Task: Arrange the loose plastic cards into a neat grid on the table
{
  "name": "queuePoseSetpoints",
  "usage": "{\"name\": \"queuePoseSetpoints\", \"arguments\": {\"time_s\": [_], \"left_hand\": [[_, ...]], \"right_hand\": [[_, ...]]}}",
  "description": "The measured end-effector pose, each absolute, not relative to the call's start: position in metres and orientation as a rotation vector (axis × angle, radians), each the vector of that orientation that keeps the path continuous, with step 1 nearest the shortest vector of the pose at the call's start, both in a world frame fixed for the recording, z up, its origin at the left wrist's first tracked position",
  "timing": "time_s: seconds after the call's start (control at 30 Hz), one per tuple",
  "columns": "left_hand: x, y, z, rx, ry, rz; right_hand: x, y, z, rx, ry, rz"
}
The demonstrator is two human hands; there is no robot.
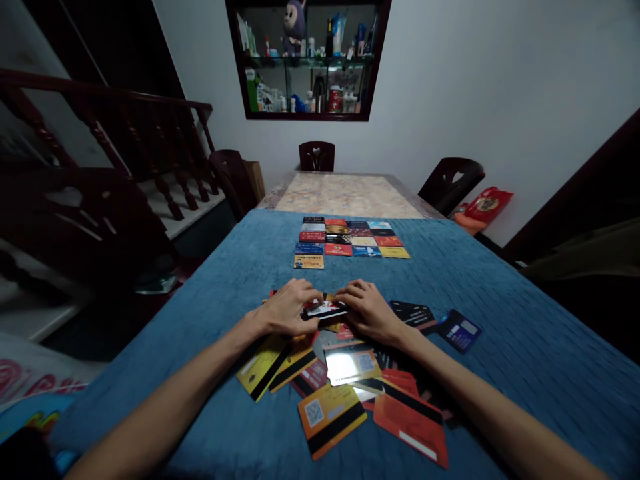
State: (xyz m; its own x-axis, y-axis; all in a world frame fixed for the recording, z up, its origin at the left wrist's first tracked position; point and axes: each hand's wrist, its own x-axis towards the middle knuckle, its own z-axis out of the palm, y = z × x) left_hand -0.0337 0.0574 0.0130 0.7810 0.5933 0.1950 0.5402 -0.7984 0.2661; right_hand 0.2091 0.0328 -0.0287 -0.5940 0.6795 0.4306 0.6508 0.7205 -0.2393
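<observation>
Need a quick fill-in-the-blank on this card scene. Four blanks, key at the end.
1. The tablecloth under the cards is ____.
2. The left hand and right hand hold a striped card whose stripe is ____.
3. In the card grid, the row nearest the hands contains exactly ____ card.
4. The plush toy is on the ____ level of the two-level wall cabinet.

Missing words: blue; black; one; upper

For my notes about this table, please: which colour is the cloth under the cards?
Blue; the cloth shows best in the head view.
</observation>
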Motion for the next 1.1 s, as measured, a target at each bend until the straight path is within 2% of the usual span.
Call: {"name": "queuePoseSetpoints", "arguments": {"time_s": [0.53,1.1], "left_hand": [[-0.033,0.07,-0.008,2.576,0.88,0.714],[-0.033,0.072,-0.013,2.545,0.893,0.765]], "right_hand": [[0.207,0.036,-0.036,-1.161,-2.176,-0.02],[0.202,0.031,-0.033,-1.204,-2.249,-0.318]]}}
